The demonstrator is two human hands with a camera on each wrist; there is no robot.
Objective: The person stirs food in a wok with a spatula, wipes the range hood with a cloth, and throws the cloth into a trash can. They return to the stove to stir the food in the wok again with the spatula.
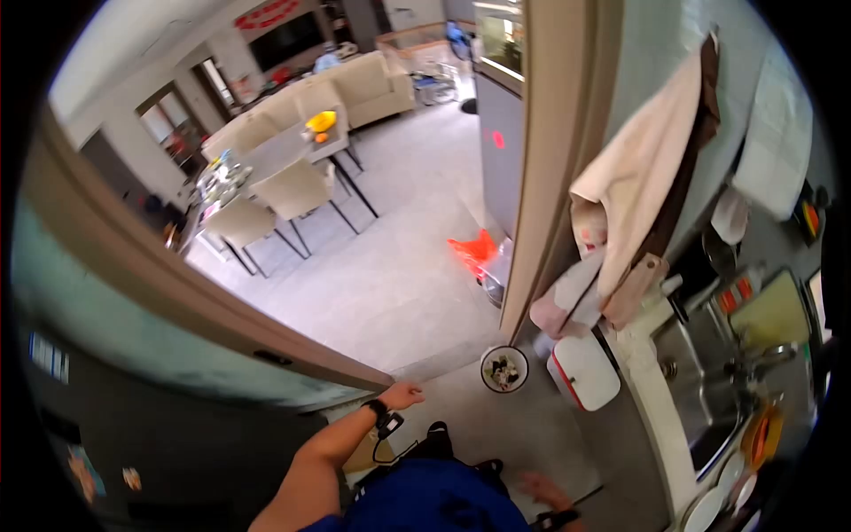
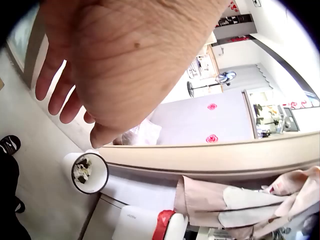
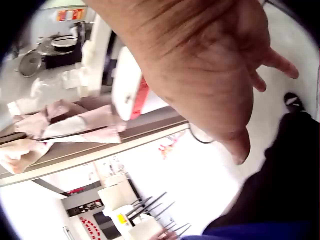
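Likely walking: left hand (image 1: 403,395) and right hand (image 1: 543,488) have loose, empty fingers (bin (image 2: 100,174) nearby); grabbing it means reaching.

The shirt (image 1: 434,501) is a strong, plain blue, and the left arm (image 1: 317,457) shows bare past the elbow. A black strap (image 1: 377,409) circles the left wrist, bearing a small dark box (image 1: 390,425) with a pale patch; a thin black cable (image 1: 376,454) loops from it. Another black band (image 1: 558,520) rings the right wrist. The left hand (image 2: 105,70) and right hand (image 3: 215,75) are bare, creased at the wrists. Trousers (image 3: 272,170) are black; the dark shoe (image 2: 10,144) has whitish marks.
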